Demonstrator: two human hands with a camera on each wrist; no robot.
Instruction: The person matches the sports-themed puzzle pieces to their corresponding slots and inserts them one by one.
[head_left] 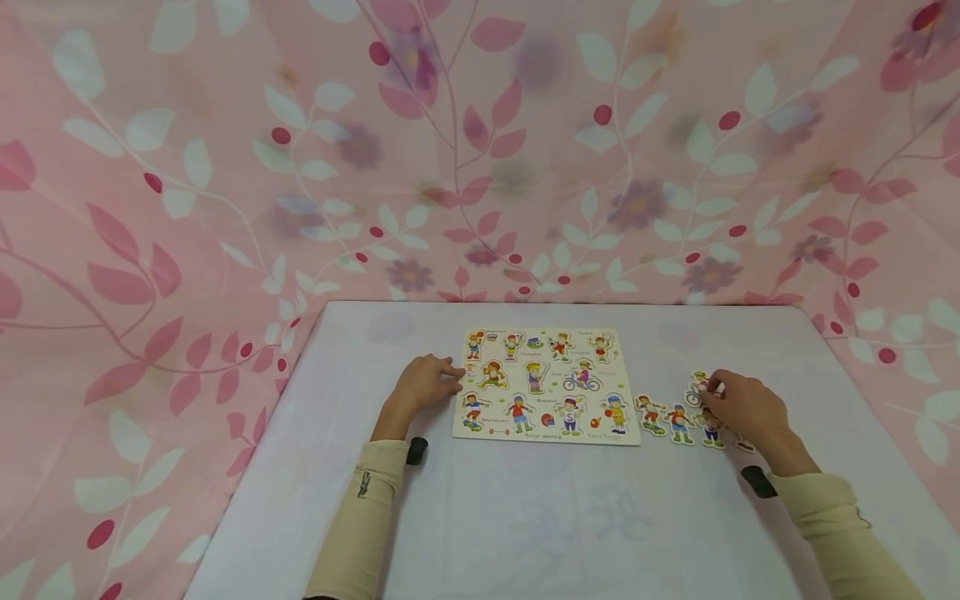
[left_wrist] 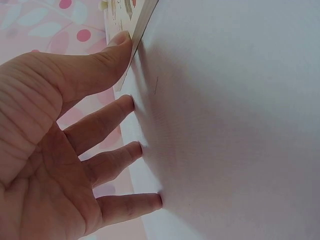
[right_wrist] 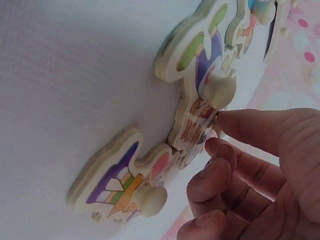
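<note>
My left hand [head_left: 426, 385] is at the left edge of a wooden puzzle board [head_left: 555, 437] printed with sports figures. In the left wrist view, the thumb [left_wrist: 117, 55] presses on the board's edge while the other fingers [left_wrist: 107, 117] reach down straight to the table. My right hand [head_left: 750, 412] is over a group of knobbed puzzle pieces right of the board. Its thumb and index finger pinch a cyclist puzzle piece [head_left: 695, 392]. Below lie a skateboarder piece [head_left: 650, 415], a roller-skater piece [head_left: 681, 425] and a purple-trousered figure piece [right_wrist: 202, 55].
Another piece [right_wrist: 117, 182], partly under the right hand in the head view, has a round wooden knob [right_wrist: 151, 200]. A white cloth covers the table [head_left: 525, 517]. Behind it hangs a pink floral curtain [head_left: 480, 167]. Dark wrist devices [head_left: 417, 451] sit under both wrists.
</note>
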